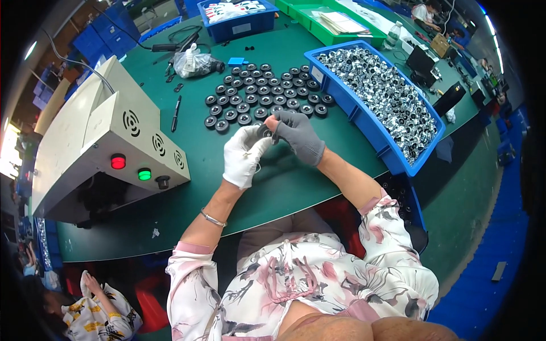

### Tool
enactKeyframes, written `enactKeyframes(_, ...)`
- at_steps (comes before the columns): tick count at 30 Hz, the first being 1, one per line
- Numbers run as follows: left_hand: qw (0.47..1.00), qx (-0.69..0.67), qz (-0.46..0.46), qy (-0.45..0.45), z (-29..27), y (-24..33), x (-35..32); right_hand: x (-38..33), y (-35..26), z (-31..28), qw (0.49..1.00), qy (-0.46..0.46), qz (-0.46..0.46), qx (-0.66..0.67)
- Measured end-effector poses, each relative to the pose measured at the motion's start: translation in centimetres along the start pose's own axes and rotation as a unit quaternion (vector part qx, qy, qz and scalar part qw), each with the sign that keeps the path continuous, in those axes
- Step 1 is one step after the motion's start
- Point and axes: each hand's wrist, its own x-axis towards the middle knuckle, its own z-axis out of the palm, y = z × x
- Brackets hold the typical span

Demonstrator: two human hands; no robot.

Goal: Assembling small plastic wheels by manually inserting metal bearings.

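Observation:
In front of me, over the green table, my left hand (243, 154) in a white glove and my right hand (298, 136) in a grey glove meet around a small round black wheel-like part (265, 132). Both hands have their fingers closed on it, and the gloves cover part of its edge. Just beyond them lie rows of similar black round parts (250, 89), each with a shiny centre. To the right stands a blue bin (364, 118) full of small silvery metal pieces (382, 91).
A beige machine (108, 122) with red and green buttons stands at the left. Beside it lies a black pen (176, 113). Further back are a plastic bag (193, 61), a blue bin (242, 25) and a green tray (318, 23). Another person (96, 307) sits at lower left.

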Motion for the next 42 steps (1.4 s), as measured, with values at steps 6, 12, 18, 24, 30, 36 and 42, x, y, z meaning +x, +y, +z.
enactKeyframes(6, 0.997, -0.053, -0.032, -0.048, -1.1, 0.2, 0.2, -0.3, 0.4, 0.5, 0.997, 0.001, 0.036, 0.074)
enactKeyframes(12, 0.992, -0.090, -0.045, -0.076, -1.5, -0.4, 0.4, -0.6, -0.2, 0.7, 0.986, -0.021, 0.058, 0.154)
enactKeyframes(18, 0.976, -0.156, -0.125, -0.088, -2.4, -1.0, 0.8, -0.2, -1.3, -0.3, 0.993, -0.108, -0.011, -0.037)
enactKeyframes(24, 0.960, -0.190, -0.173, -0.114, -2.3, -0.4, 0.7, 0.1, -0.8, -0.9, 0.987, -0.118, -0.038, -0.107)
enactKeyframes(30, 0.929, -0.300, -0.175, -0.127, -1.5, 0.4, 0.2, -0.3, -1.2, -0.2, 0.982, -0.107, -0.102, -0.122)
enactKeyframes(36, 0.911, -0.361, -0.185, -0.068, 0.0, 0.6, -0.1, -0.2, -0.1, 0.1, 0.999, -0.044, -0.006, 0.024)
enactKeyframes(42, 0.957, -0.193, -0.215, 0.001, -1.2, 0.3, 0.9, 0.2, 0.2, -0.3, 0.999, -0.010, 0.017, 0.028)
